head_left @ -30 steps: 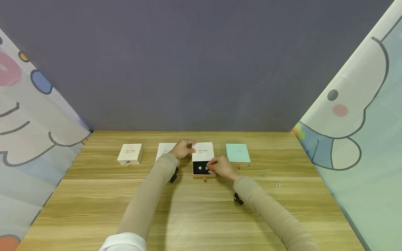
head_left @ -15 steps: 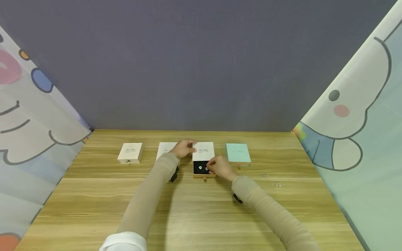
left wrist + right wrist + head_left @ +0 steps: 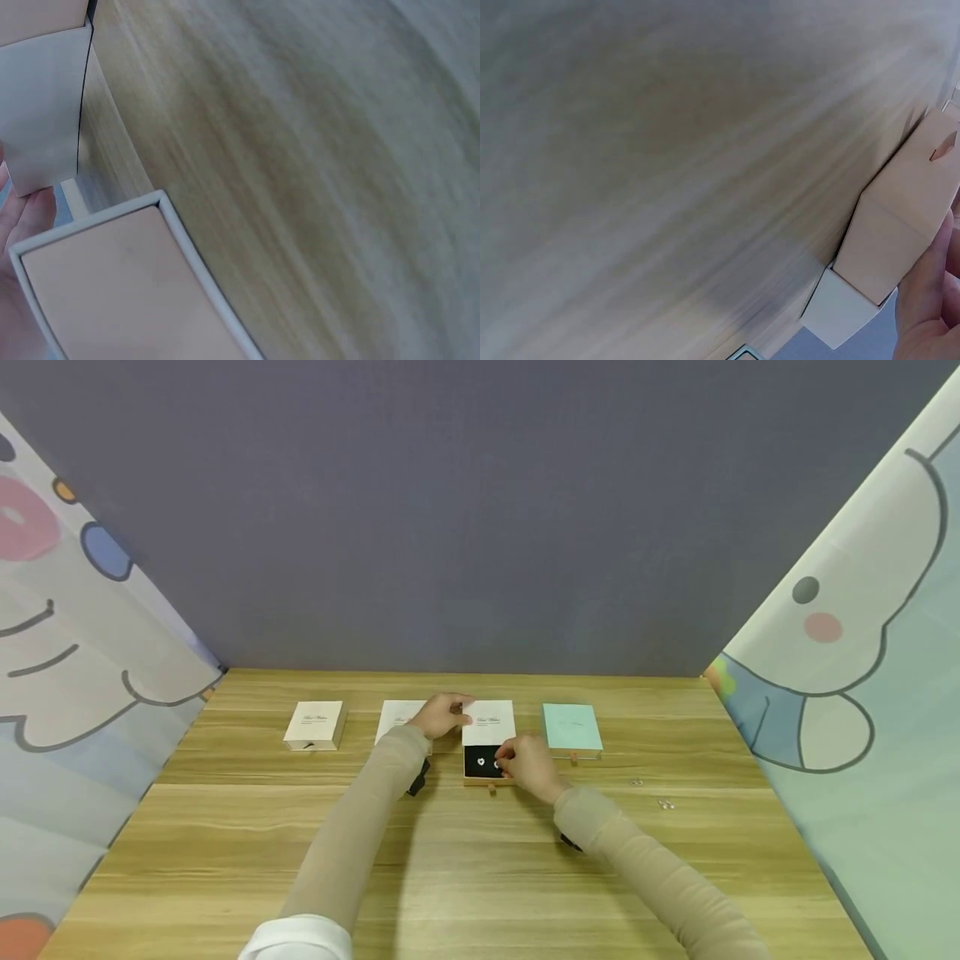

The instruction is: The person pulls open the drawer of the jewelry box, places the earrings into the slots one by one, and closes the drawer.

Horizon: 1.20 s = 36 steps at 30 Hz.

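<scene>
A white jewelry box (image 3: pixel 488 723) with printed lettering stands at mid-table, its drawer pulled out toward me. The drawer has a tan front (image 3: pixel 885 247) and a black insert (image 3: pixel 480 772). Two small silvery earrings sit on the insert, a left earring (image 3: pixel 481 762) in plain sight and a right earring (image 3: pixel 497 765) partly behind fingertips. My left hand (image 3: pixel 441 716) steadies the box's sleeve by its left side, with thumb and fingers at the edge. My right hand (image 3: pixel 531 767) has thumb and forefinger together at the right earring, pinching it. The fingers hide most of this contact.
A second white box (image 3: pixel 397 714) stands left of the drawer box, partly under my left wrist. Farther left is a cream box (image 3: pixel 315 725). A mint box (image 3: pixel 572 727) stands on the right. Small shiny pieces (image 3: pixel 666 804) lie to the right on the wooden table (image 3: pixel 480 877).
Both hands keep nearly the same places at the box. My right wrist has turned slightly, and the head view has shifted a little. The drawer stays pulled out.
</scene>
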Each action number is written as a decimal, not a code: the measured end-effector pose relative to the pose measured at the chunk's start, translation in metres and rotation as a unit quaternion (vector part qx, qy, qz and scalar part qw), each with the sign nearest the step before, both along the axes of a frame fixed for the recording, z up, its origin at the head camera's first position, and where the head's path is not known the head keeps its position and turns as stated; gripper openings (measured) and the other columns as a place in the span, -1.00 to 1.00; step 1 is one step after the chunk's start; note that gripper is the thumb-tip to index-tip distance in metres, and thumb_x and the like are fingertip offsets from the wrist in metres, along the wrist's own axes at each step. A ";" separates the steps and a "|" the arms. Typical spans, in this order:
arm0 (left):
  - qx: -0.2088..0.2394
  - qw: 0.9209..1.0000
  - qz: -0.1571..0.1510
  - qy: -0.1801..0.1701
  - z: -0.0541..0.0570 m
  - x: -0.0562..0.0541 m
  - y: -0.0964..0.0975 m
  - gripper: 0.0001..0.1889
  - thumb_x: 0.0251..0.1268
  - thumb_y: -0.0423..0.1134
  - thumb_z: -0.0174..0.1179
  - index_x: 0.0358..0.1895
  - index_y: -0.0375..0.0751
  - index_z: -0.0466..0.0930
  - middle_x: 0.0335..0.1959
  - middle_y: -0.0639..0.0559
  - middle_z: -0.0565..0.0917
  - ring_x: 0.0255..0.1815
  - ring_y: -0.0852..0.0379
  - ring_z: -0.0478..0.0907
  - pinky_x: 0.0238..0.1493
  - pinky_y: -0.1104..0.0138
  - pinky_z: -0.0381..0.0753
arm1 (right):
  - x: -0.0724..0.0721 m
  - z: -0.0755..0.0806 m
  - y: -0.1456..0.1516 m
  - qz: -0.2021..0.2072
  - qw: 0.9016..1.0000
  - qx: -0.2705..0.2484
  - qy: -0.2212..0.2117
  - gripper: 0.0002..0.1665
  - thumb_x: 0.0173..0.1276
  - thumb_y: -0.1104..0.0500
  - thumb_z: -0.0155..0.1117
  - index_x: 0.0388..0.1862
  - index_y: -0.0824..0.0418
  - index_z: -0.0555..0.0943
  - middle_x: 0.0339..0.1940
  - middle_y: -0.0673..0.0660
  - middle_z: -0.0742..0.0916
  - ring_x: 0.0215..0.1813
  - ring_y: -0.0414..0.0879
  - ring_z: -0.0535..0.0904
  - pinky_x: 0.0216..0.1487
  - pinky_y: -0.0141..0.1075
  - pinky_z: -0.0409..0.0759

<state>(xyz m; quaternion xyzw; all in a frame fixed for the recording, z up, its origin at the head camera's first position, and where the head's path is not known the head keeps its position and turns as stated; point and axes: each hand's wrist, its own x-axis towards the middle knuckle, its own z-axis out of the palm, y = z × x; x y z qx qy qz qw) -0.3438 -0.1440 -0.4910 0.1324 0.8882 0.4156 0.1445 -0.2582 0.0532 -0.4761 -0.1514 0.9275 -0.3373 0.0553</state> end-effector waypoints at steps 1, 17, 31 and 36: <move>-0.001 1.000 0.000 0.001 0.000 0.000 0.000 -0.51 0.23 -0.21 0.19 0.25 -0.11 0.40 0.27 -0.05 0.40 0.26 -0.02 0.34 0.28 0.15 0.36 | 0.000 0.000 0.000 0.001 1.000 0.002 0.006 -0.92 0.18 0.39 0.25 -0.43 0.30 0.68 -0.63 0.06 0.67 -0.65 -0.28 0.51 -0.69 -0.53 0.45; -0.004 1.000 0.002 0.003 -0.001 0.000 -0.001 -0.51 0.23 -0.21 0.19 0.25 -0.13 0.40 0.28 -0.05 0.39 0.26 -0.02 0.34 0.28 0.14 0.36 | 0.000 -0.004 -0.005 0.002 0.989 0.109 0.098 -0.93 0.12 0.34 0.31 -0.45 0.21 0.70 -0.47 0.05 0.74 -0.34 -0.08 0.64 -0.15 -0.18 0.58; -0.014 1.000 -0.005 0.015 0.002 0.001 0.001 -0.52 0.25 -0.21 0.16 0.26 -0.13 0.39 0.26 -0.08 0.41 0.22 -0.02 0.37 0.25 0.15 0.39 | 0.002 -0.008 -0.002 -0.019 0.997 0.010 0.073 -0.93 0.15 0.42 0.24 -0.44 0.33 0.65 -0.57 0.11 0.70 -0.65 -0.29 0.53 -0.61 -0.56 0.48; -0.013 1.000 -0.006 0.017 0.003 0.002 0.001 -0.52 0.25 -0.21 0.17 0.25 -0.14 0.39 0.27 -0.08 0.41 0.25 -0.03 0.36 0.27 0.15 0.38 | 0.004 -0.005 0.000 -0.044 0.998 -0.040 0.025 -0.95 0.17 0.41 0.24 -0.41 0.35 0.65 -0.56 0.13 0.69 -0.63 -0.24 0.56 -0.62 -0.53 0.51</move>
